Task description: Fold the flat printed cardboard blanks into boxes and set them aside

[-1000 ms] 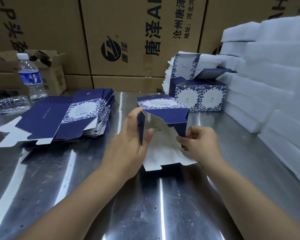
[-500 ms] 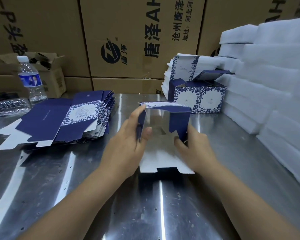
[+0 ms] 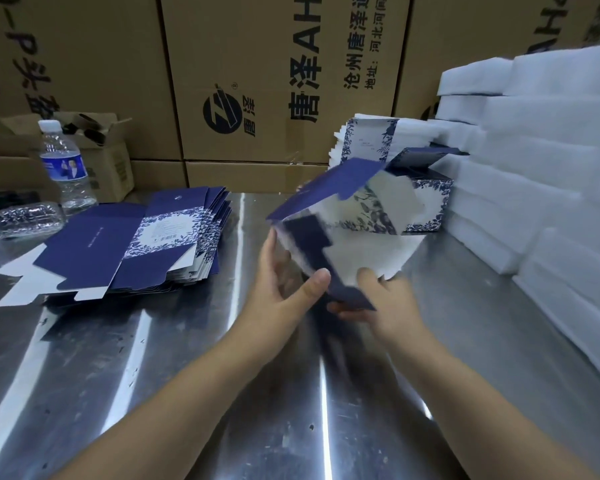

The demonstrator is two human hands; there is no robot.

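— Item location?
— The half-folded navy-and-white printed cardboard blank (image 3: 343, 216) is tilted above the shiny steel table (image 3: 187, 375), centre.
— Hands?
— The left hand (image 3: 278, 292) pinches its left edge; the right hand (image 3: 385, 306) grips its near navy flap.

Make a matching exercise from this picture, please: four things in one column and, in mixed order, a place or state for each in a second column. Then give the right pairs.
Things
1. half-folded blank
2. stack of flat blanks
3. finished box
4. water bottle

Places or states
A. stands upright at the back left of the table
B. held above the table by the left hand and right hand
C. lies flat, left of the hands
D. stands at the back right, lid flap raised

Pairs: 1-B, 2-C, 3-D, 4-A
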